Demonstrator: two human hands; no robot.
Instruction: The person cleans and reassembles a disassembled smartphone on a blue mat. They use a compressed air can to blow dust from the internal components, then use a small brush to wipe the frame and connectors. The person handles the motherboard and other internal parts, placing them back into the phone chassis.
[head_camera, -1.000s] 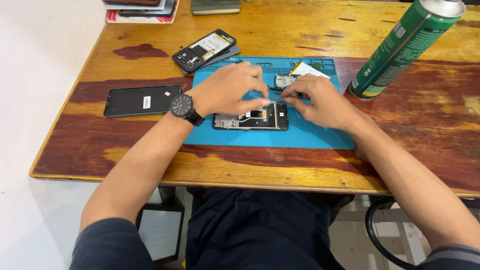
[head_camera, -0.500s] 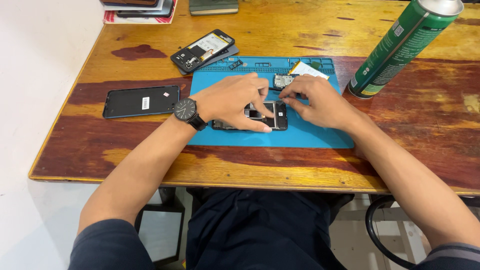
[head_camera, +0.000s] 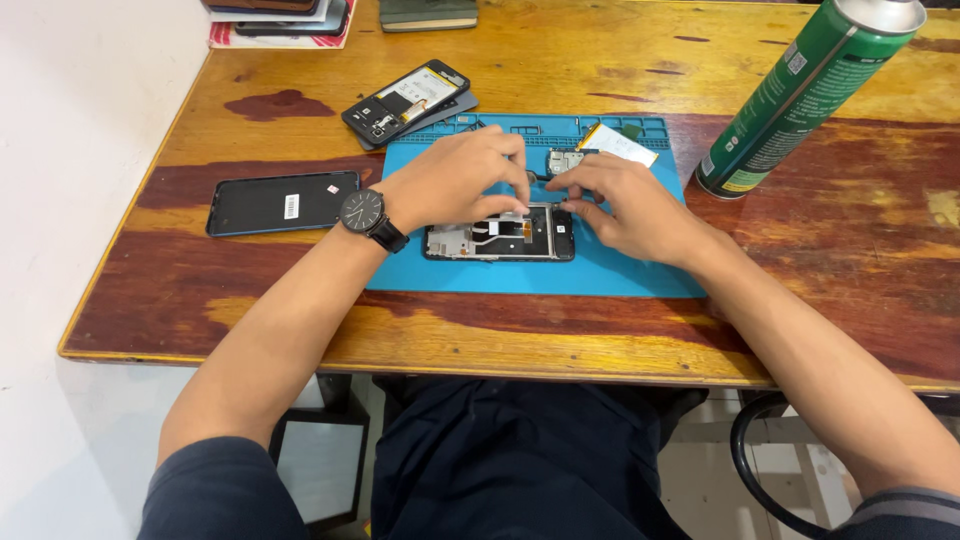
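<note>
As the head view looks down, we find an opened phone (head_camera: 500, 231) lying flat on a blue mat (head_camera: 620, 275), near the middle of the tabletop (head_camera: 560, 60). Our left hand (head_camera: 460, 185) rests over its upper edge, fingers curled and pressing down at the centre; it pins rather than holds. Our right hand (head_camera: 620, 205) sits at the phone's right end, fingertips pinched narrow over the top corner; whether a part lies between them we cannot tell.

Handling, in our judgement: the phone is light, thin and rigid, a black frame with bare metal shielding and a flat ribbon exposed inside. Those inner parts look fragile. Hold should be taken at the frame's outer edges, never on the ribbon.

Materials and shapes:
- the mat looks soft, matt and grippy, with small moulded trays along its far rim
- a small circuit board (head_camera: 562, 160) and a pale flat part (head_camera: 618, 143) lie just beyond the hands
- a glossy black panel (head_camera: 282, 202) lies flat to the left, off the mat
- another opened phone (head_camera: 405, 102) rests on a grey cover at the mat's far left corner
- a tall green spray can (head_camera: 800, 95), smooth metal, stands to the right
- the tabletop is varnished wood, worn in patches
</note>
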